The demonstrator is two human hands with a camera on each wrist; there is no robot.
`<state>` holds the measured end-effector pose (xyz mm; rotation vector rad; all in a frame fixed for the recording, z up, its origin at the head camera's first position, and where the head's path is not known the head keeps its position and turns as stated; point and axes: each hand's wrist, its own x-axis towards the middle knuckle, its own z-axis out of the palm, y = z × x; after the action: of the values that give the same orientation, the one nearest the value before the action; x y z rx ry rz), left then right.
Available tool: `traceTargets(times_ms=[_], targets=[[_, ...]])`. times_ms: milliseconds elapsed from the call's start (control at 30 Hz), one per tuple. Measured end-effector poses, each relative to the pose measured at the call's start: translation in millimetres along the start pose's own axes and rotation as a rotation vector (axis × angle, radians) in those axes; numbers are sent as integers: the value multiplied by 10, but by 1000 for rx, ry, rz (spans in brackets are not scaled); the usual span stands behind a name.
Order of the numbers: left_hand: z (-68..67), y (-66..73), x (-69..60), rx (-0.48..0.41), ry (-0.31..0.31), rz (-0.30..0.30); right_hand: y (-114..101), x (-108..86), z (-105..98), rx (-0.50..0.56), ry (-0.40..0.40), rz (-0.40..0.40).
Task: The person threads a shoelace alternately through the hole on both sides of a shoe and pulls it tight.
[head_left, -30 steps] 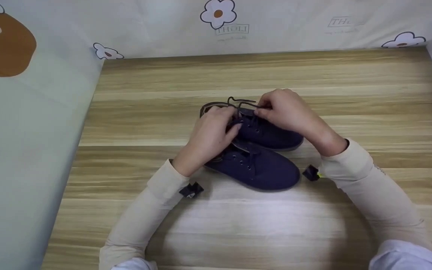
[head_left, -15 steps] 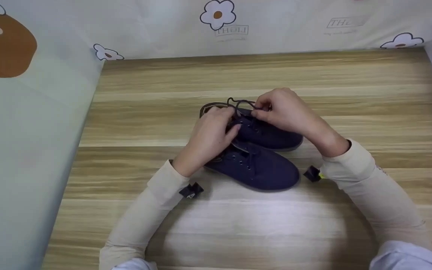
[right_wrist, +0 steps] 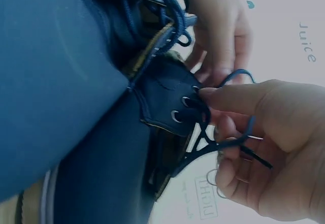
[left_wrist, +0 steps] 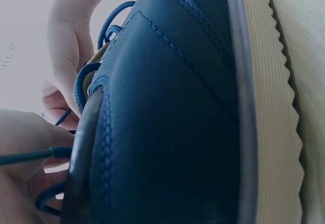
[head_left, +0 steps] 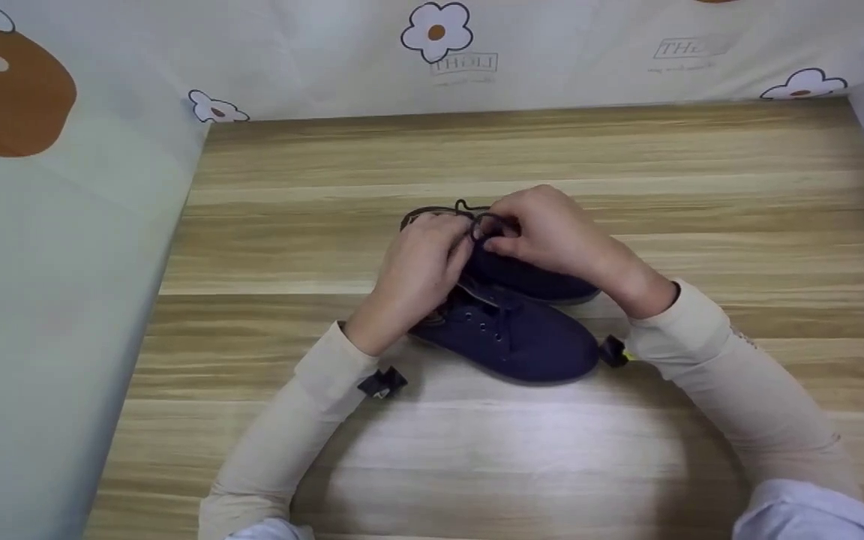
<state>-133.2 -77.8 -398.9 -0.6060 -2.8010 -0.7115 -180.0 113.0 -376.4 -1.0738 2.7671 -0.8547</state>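
Two dark blue lace-up shoes lie side by side in the head view, toes to the right. My left hand (head_left: 421, 259) is over the opening of the far shoe (head_left: 533, 276) and pinches its shoelace (right_wrist: 250, 127) between thumb and fingers. Close beside it, my right hand (head_left: 556, 232) grips another stretch of that lace; in the right wrist view its thumb is by the eyelets and the lace crosses its fingers. The near shoe (head_left: 544, 349) has its lace threaded and is not held. Some fingertips are hidden behind the shoe in the left wrist view.
The shoes stand on a wood-grain table (head_left: 327, 180). A pale cloth (head_left: 312, 60) with flower prints rises behind it and at the left. Small black wrist devices (head_left: 383, 382) hang below both cuffs, the right one close to the near shoe's toe.
My right hand has moved left and slightly toward me, now almost meeting my left hand over the far shoe. The lace between them has drawn into a small loop. My left hand has barely moved.
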Motion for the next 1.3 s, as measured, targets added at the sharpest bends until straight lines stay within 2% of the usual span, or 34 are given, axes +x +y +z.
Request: traceTargets(times_ms=[67,200,300,433,600,733,833,933,1033,1167,1300], targets=[[3,2,2,0,6,-3,-13,6,10,20,39,15],[16,0,5,9,-29,-17,-75,-19,-21,203,148,49],[26,-4,4,16,-60,-12,-143,-41,-62,316,218,2],[35,-3,5,9,-87,7,-185,-39,-85,361,262,-24],[50,4,14,7,-127,22,-156,-24,-94,371,293,38],[49,11,16,10,-154,5,-84,2,-98,252,262,123],[53,11,14,10,-162,-6,-6,24,-82,149,174,232],[57,9,12,9,-166,-6,55,31,-60,94,78,314],[59,10,12,13,-168,-3,74,30,-59,91,41,329],[59,11,15,15,-170,-7,68,30,-75,115,51,303],[66,5,17,9,-170,-8,73,30,-73,213,52,321]])
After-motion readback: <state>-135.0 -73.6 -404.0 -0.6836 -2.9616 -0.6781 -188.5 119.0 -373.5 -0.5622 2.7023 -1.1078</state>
